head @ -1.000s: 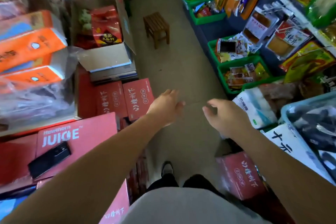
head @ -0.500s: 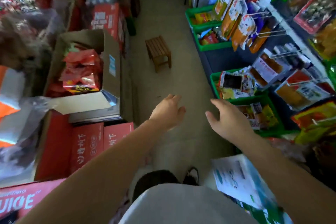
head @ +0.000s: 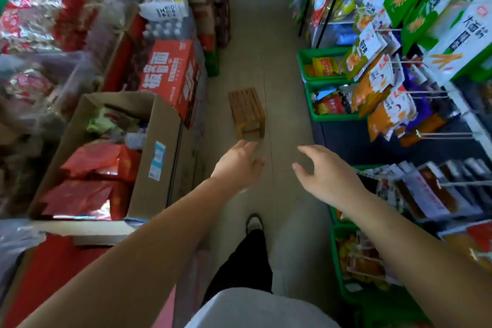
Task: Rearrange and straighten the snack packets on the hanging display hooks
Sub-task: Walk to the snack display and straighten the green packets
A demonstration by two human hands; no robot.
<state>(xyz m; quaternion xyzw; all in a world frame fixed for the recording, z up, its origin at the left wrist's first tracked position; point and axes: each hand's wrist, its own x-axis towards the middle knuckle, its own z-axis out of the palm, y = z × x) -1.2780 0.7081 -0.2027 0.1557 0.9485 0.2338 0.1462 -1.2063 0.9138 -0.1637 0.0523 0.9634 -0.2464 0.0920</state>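
Hands reaching out over the aisle floor (head: 287, 104), both empty. Left hand (head: 238, 165) hanging palm down, fingers loosely curled and close together. Right hand (head: 326, 177) spreading fingers wide, touching nothing. Snack packets (head: 383, 104) dangling on the hanging display hooks (head: 426, 93) off to the right, well apart from both hands. Wooden stool (head: 247, 112) standing just beyond the left hand.
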